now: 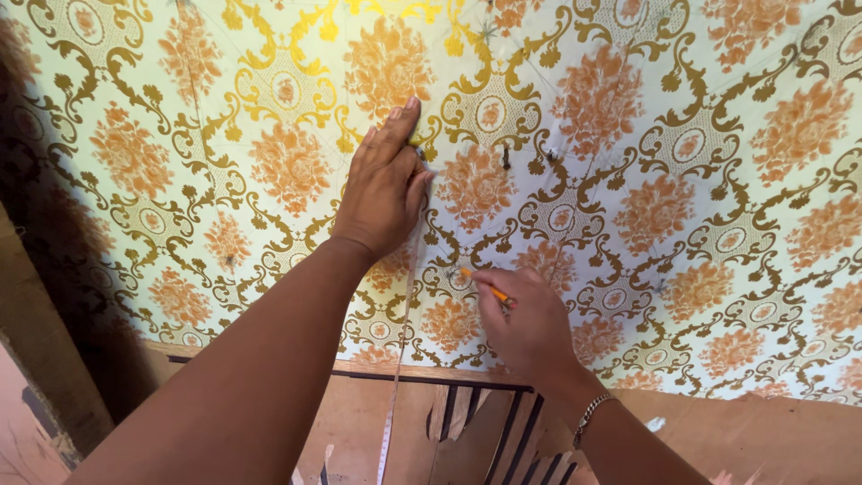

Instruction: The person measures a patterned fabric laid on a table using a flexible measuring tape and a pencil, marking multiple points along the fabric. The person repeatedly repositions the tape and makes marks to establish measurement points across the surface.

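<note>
A pale green cloth [682,135] with orange flowers and gold scrolls covers a table. My left hand [384,184] lies flat on it, fingers together, pinning down a measuring tape [401,332] that runs from under the palm toward me and hangs over the table's near edge. My right hand [525,323] is closed around an orange pencil [485,285], its tip on the cloth just right of the tape. A metal bracelet [588,416] circles my right wrist.
The table's wooden near edge [404,370] runs below the cloth. Under it are dark metal bars [516,431] and brown boards [772,440]. A dark shadowed wall edge [36,296] stands at the left.
</note>
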